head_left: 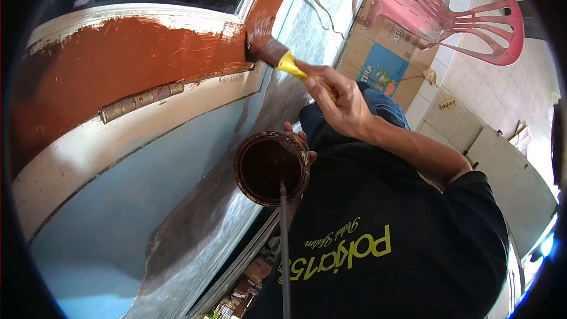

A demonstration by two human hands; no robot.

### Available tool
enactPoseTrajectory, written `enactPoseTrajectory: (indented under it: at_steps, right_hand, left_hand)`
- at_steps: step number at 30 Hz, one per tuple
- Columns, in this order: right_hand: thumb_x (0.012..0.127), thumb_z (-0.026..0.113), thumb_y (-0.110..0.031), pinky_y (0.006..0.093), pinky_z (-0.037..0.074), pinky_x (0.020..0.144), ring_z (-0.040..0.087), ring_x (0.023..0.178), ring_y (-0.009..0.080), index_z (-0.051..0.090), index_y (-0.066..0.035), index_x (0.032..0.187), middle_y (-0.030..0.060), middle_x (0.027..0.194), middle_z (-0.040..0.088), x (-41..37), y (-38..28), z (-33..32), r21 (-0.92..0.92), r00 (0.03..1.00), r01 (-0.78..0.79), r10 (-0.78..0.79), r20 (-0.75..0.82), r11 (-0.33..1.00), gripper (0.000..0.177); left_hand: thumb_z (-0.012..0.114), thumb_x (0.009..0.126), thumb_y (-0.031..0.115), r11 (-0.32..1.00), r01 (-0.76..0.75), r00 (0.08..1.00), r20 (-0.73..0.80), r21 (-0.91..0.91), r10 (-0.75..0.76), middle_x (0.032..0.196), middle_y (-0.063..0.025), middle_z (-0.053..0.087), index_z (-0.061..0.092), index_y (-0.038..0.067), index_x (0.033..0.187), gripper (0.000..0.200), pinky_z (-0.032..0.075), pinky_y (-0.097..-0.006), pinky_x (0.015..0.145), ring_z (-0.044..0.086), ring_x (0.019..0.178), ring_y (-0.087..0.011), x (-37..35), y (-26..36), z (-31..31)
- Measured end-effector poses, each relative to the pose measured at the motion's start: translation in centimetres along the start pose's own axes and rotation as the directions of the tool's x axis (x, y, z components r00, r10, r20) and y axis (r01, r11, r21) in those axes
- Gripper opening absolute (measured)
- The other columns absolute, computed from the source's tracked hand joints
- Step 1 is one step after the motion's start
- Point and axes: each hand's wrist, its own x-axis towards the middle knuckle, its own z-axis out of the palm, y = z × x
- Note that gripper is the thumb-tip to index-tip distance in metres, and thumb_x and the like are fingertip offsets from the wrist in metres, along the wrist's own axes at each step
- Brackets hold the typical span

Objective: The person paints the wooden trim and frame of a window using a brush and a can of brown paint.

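My right hand [348, 101] is closed around the yellow handle of a paintbrush [288, 64]. The brush's bristles, coated in reddish brown and slightly blurred, touch the corner of a wooden frame [147, 47] below a dark glass pane. Reddish-brown paint covers most of this wood, with uneven edges against the white strip by the glass. Lower down, my left hand [303, 137] grips a round paint can [241, 168] from its far side; only some fingertips show past the rim. Dark brown paint is inside the can, and a thin grey stick [285, 248] stands in it.
A paint-smeared hinge [142, 103] sits on the frame's edge, above a light blue wall [153, 201]. To the right are a red plastic chair [481, 20], flattened cardboard [384, 65] and a yellow power strip [447, 104] on the tiled floor.
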Motion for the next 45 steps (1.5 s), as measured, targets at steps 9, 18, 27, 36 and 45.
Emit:
enactPoseTrajectory:
  at_steps: [9,18,27,36,45]
  right_hand:
    - [0.099,0.052,-0.018,0.0287,0.044,0.048,0.057,0.053,0.0094,0.055,-0.005,0.128,0.0109,0.071,0.066,-2.0,0.2,-2.1,-0.107,0.975,0.112,-0.088,0.205,0.988,0.032]
    - [0.100,0.053,-0.020,0.0297,0.041,0.047,0.052,0.051,0.0091,0.056,-0.003,0.124,0.0102,0.071,0.065,-0.1,-1.1,-1.8,-0.111,0.999,0.021,-0.016,0.047,0.994,0.031]
    - [0.097,0.056,-0.020,0.0352,0.052,0.054,0.069,0.065,0.0237,0.054,-0.001,0.123,0.0166,0.081,0.069,-1.3,-1.3,-0.3,-0.109,0.988,0.079,-0.064,0.139,0.991,0.032]
    - [0.094,0.061,-0.020,0.0349,0.049,0.047,0.067,0.057,0.0312,0.043,-0.002,0.113,0.0226,0.076,0.067,-2.9,-2.2,-2.3,-0.237,0.990,0.060,-0.028,0.138,0.970,0.032]
    - [0.092,0.064,-0.017,0.0316,0.050,0.047,0.069,0.060,0.0295,0.034,-0.003,0.124,0.0223,0.076,0.069,-3.4,-2.5,-2.4,-0.237,0.992,0.126,-0.118,0.046,0.963,0.046]
  left_hand:
    - [0.067,0.086,0.043,0.995,0.046,0.995,-0.088,-0.093,-0.055,0.151,-0.0098,0.033,0.049,0.021,0.138,0.059,0.025,-0.0725,0.101,0.027,0.137,-0.0404,0.6,0.3,0.5]
    - [0.069,0.084,0.042,0.977,0.074,0.990,-0.103,-0.201,-0.096,0.149,-0.0086,0.035,0.042,0.019,0.142,0.068,0.022,-0.0736,0.102,0.027,0.138,-0.0391,0.5,0.1,0.3]
    - [0.068,0.086,0.043,0.981,0.163,0.986,0.040,-0.106,-0.160,0.147,-0.0153,0.036,0.030,0.009,0.148,0.080,0.015,-0.0653,0.113,0.024,0.143,-0.0300,0.6,0.2,0.2]
    - [0.065,0.087,0.049,1.000,0.012,0.991,-0.130,0.029,-0.008,0.150,-0.0097,0.033,0.041,0.020,0.142,0.066,0.029,-0.0745,0.099,0.032,0.135,-0.0366,0.4,-0.1,1.0]
    - [0.073,0.081,0.046,0.998,-0.002,0.999,-0.052,0.059,0.005,0.149,-0.0094,0.034,0.047,0.020,0.138,0.067,0.028,-0.0708,0.102,0.032,0.134,-0.0367,0.0,-0.3,0.7]
